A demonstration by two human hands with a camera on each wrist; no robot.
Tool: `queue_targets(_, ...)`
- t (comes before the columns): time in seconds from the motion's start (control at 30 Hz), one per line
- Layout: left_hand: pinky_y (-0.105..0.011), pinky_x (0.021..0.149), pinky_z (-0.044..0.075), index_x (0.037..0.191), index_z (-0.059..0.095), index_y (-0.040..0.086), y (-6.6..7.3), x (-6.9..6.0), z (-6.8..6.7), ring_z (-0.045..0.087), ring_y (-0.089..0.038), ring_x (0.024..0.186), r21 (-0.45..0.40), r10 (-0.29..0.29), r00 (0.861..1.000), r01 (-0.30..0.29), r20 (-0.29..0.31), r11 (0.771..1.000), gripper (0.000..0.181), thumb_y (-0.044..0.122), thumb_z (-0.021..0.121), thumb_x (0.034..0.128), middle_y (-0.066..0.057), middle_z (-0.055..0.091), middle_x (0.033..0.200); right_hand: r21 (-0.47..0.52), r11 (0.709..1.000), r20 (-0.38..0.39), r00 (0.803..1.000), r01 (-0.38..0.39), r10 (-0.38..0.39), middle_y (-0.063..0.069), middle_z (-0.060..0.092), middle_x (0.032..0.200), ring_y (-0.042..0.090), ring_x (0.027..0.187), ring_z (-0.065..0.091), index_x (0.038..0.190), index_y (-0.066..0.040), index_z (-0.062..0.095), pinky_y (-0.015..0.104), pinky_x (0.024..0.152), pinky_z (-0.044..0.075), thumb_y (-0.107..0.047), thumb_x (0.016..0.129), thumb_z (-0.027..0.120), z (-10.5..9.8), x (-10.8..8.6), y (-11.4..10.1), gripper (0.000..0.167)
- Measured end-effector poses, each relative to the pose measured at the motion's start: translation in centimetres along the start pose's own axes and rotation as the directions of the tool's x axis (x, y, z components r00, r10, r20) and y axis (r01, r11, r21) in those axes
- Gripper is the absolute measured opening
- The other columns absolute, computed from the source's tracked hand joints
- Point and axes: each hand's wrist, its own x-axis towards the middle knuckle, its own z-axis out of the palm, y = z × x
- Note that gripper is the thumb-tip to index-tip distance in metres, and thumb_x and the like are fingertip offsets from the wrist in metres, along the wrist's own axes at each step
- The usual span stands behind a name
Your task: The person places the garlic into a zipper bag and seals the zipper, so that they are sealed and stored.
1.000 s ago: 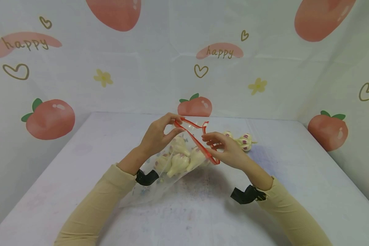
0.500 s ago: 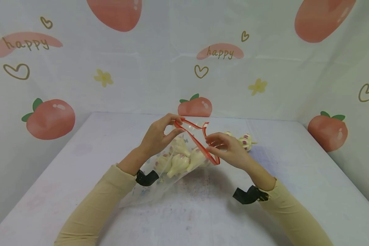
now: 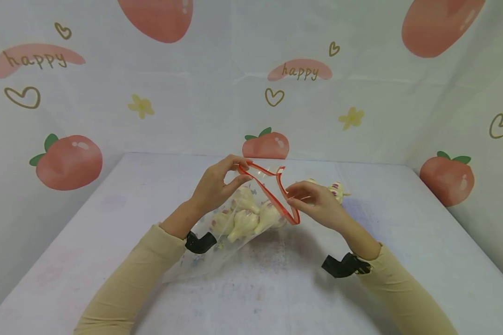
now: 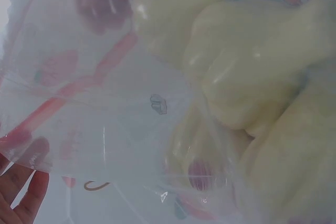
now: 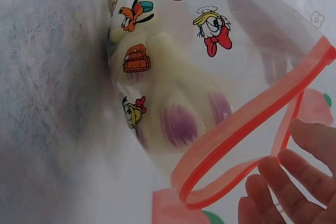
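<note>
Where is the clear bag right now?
In the head view, the clear bag is near the centre of the table, garlic bulbs inside; the left hand holds its red rim and the right hand is by its mouth.

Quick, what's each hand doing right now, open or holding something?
Left hand: holding the clear bag by its red rim.
Right hand: open, close beside the rim.

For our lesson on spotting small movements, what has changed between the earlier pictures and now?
The right hand has moved rightward in the head view, away from the opening of the bag, uncovering more of its red rim and hiding more of the loose garlic. I see nothing taken hold of or let go. The left hand still pinches the rim; the bagged garlic lies as before.
</note>
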Motion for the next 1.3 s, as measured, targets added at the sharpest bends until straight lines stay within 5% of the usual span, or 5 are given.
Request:
queue_targets(0.53,-0.039,0.084,0.053,0.102,0.054,0.001,0.2,0.1,-0.1,0.066,-0.027,0.093,-0.004,-0.003,1.000,0.003,0.002,1.000,0.031,0.024,0.065,0.0846,-0.013,0.064,0.099,0.029,1.000,-0.018,1.000,-0.001,0.001,0.019,0.067,0.101,-0.006,0.086,0.061,0.108,0.003,0.062,0.019,0.079,0.053,-0.005,0.086,0.065,-0.3,0.0,1.0,0.024)
queue_targets(0.93,-0.039,0.084,0.052,0.103,0.055,0.001,0.1,0.1,-0.2,0.065,-0.027,0.094,0.000,-0.007,1.000,0.007,-0.002,1.000,0.036,0.032,0.061,0.0860,-0.013,0.064,0.101,-0.005,1.000,-0.049,0.999,-0.012,0.012,0.018,0.065,0.113,-0.009,0.085,0.060,0.107,0.000,0.064,0.016,0.077,0.052,-0.008,0.086,0.066,-0.8,-0.1,1.9,0.022)
queue_targets(1.3,-0.040,0.087,0.052,0.104,0.056,-0.001,0.2,0.6,-1.0,0.065,-0.027,0.093,-0.046,0.010,0.999,-0.012,-0.052,0.999,0.037,0.032,0.057,0.0872,-0.014,0.063,0.097,-0.012,0.999,-0.075,0.996,-0.048,0.047,0.021,0.068,0.104,-0.008,0.083,0.060,0.107,0.005,0.063,0.015,0.075,0.051,-0.007,0.086,0.066,-1.5,-0.2,2.7,0.025)
